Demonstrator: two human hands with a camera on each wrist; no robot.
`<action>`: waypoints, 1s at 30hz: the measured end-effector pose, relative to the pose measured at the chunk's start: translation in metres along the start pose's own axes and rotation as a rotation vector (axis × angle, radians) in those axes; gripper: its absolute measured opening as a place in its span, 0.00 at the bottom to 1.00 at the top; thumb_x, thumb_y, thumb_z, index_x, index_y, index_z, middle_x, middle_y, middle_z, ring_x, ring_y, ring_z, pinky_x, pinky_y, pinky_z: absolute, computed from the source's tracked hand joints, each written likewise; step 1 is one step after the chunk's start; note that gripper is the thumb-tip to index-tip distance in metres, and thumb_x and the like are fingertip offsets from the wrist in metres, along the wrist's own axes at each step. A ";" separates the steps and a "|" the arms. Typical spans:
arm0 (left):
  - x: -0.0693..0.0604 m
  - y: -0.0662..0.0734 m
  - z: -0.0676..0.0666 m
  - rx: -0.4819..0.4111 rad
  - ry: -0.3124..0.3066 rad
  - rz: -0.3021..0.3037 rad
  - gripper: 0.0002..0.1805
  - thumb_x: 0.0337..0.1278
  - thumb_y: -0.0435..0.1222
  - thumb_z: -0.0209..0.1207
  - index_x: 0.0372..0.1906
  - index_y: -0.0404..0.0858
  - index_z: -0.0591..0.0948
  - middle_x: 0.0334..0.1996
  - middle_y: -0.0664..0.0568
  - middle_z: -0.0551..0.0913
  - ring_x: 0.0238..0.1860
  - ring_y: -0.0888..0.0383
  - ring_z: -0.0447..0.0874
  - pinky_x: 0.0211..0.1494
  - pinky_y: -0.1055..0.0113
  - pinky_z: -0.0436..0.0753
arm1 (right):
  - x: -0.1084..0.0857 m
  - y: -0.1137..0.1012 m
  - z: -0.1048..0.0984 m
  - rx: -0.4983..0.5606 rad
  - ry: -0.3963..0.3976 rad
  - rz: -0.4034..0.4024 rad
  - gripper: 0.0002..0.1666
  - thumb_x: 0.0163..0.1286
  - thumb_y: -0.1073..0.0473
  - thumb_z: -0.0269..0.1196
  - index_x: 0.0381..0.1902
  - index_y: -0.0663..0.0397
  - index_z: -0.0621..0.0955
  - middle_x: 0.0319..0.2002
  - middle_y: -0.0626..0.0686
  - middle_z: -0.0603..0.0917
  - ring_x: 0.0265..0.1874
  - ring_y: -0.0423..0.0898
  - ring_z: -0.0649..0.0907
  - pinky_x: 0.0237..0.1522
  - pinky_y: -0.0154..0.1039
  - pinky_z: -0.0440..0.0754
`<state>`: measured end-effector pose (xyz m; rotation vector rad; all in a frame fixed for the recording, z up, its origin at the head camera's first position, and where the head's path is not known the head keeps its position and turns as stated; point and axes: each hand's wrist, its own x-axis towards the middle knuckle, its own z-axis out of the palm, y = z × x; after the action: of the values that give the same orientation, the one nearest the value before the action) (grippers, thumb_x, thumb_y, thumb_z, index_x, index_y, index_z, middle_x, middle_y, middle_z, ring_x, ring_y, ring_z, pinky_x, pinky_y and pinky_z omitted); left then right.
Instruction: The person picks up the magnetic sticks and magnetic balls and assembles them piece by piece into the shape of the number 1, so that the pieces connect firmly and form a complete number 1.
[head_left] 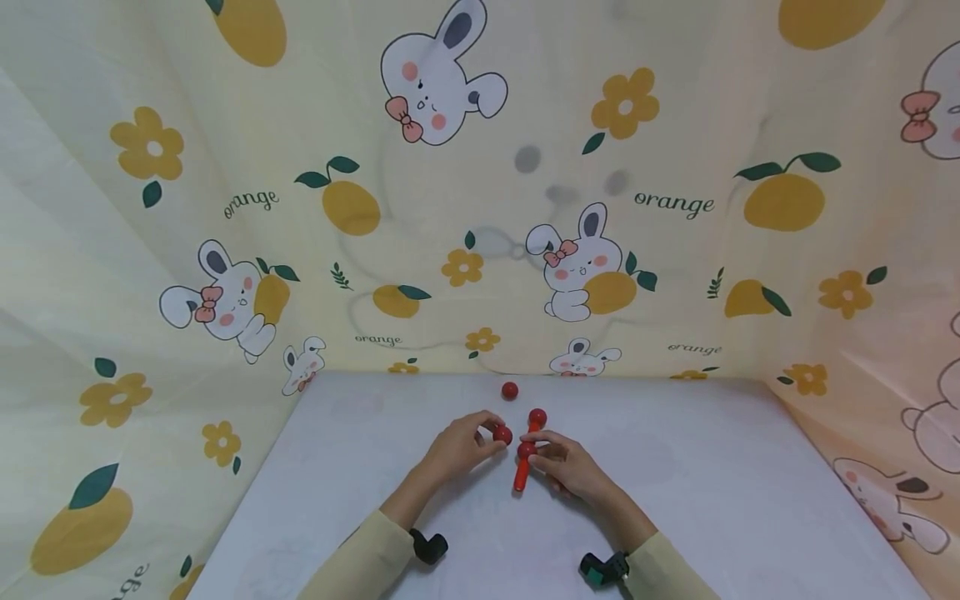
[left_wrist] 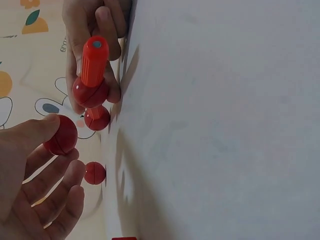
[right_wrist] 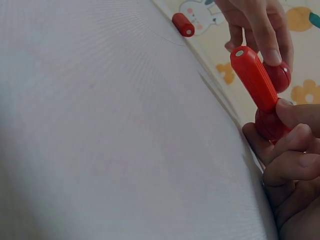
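Observation:
My left hand point(head_left: 459, 447) pinches a red ball point(left_wrist: 64, 136) between thumb and fingertips, just left of a joined piece. That piece is an orange-red ribbed rod point(right_wrist: 254, 77) with a pale disc in its end, then a red ball point(head_left: 527, 450), another rod, and a far red ball point(head_left: 537, 417). My right hand point(head_left: 573, 468) grips the chain at its middle ball, thumb on one side and fingers on the other. The left hand's ball is apart from the chain in the head view. Fingers partly cover the middle ball and the second rod.
A loose red ball point(head_left: 510, 391) lies toward the back of the white table point(head_left: 675, 483). In the right wrist view a separate red rod point(right_wrist: 183, 25) lies near the far edge. A patterned cloth point(head_left: 480, 192) hangs behind the table and at both sides.

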<state>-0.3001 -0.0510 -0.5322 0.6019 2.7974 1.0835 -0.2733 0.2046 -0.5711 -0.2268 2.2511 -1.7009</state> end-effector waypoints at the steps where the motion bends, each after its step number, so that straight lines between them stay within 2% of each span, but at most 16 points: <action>1: -0.002 0.000 0.000 0.001 -0.003 0.002 0.19 0.67 0.46 0.73 0.60 0.51 0.85 0.51 0.57 0.88 0.37 0.63 0.79 0.40 0.70 0.82 | 0.000 0.000 0.000 0.000 0.001 0.002 0.24 0.79 0.53 0.68 0.69 0.42 0.81 0.55 0.57 0.85 0.16 0.46 0.75 0.20 0.32 0.72; 16: -0.024 -0.003 -0.003 -0.015 -0.070 0.012 0.19 0.66 0.46 0.74 0.59 0.52 0.85 0.52 0.57 0.88 0.36 0.63 0.79 0.38 0.70 0.81 | 0.001 0.001 0.002 0.005 0.008 -0.019 0.24 0.79 0.55 0.67 0.70 0.45 0.80 0.52 0.56 0.88 0.15 0.45 0.72 0.19 0.31 0.71; 22: -0.030 -0.008 -0.002 -0.029 -0.085 0.024 0.18 0.67 0.46 0.73 0.59 0.52 0.85 0.47 0.64 0.87 0.39 0.64 0.79 0.42 0.70 0.81 | 0.002 0.000 0.002 0.028 0.000 -0.028 0.24 0.79 0.55 0.67 0.70 0.47 0.80 0.49 0.55 0.89 0.15 0.45 0.71 0.18 0.31 0.70; 30: -0.035 -0.015 -0.002 -0.059 -0.111 0.058 0.18 0.67 0.47 0.73 0.58 0.55 0.85 0.51 0.63 0.87 0.40 0.65 0.81 0.45 0.69 0.82 | 0.002 0.001 0.000 0.024 -0.018 -0.051 0.26 0.80 0.54 0.67 0.71 0.49 0.79 0.51 0.56 0.89 0.16 0.44 0.72 0.19 0.31 0.69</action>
<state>-0.2738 -0.0763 -0.5430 0.7182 2.6594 1.1027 -0.2746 0.2040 -0.5723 -0.2951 2.2286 -1.7429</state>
